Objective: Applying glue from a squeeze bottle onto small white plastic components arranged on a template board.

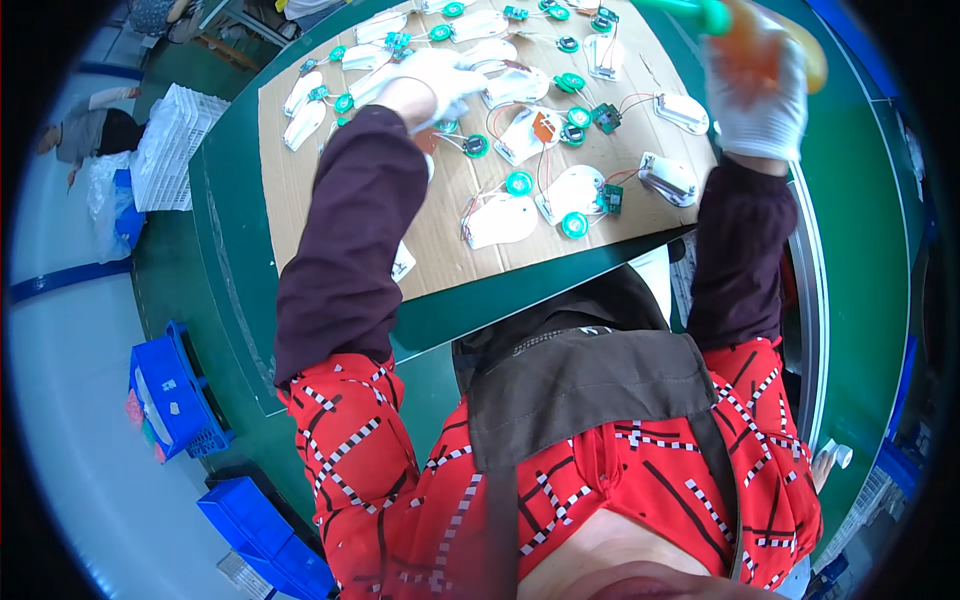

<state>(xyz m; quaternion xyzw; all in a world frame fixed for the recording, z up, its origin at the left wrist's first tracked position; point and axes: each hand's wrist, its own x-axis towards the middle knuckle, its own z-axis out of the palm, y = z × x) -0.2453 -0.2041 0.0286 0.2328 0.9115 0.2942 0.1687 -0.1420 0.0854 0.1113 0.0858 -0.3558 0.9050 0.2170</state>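
My right hand (pixel 757 105), in a white glove, is closed around an orange, see-through bottle (pixel 745 62) with a green tip (pixel 712 17) pointing left. It is held up beside the right edge of the cardboard sheet (pixel 440 262). My left hand (pixel 432 80), also gloved, reaches over the far left part of the cardboard. Its fingers stretch to the right, apart, close to a white plastic shell (pixel 517 87); whether they touch it I cannot tell. Several such shells lie around, wired to green round parts (pixel 519 183) and small green circuit boards (pixel 606 118).
The cardboard lies on a green table (pixel 450 318). Blue bins (pixel 172 395) stand on the floor at left, below stacked white crates (pixel 178 145). Another person (pixel 92 130) is beyond them. A green surface with a pale metal rail (pixel 815 290) runs along my right.
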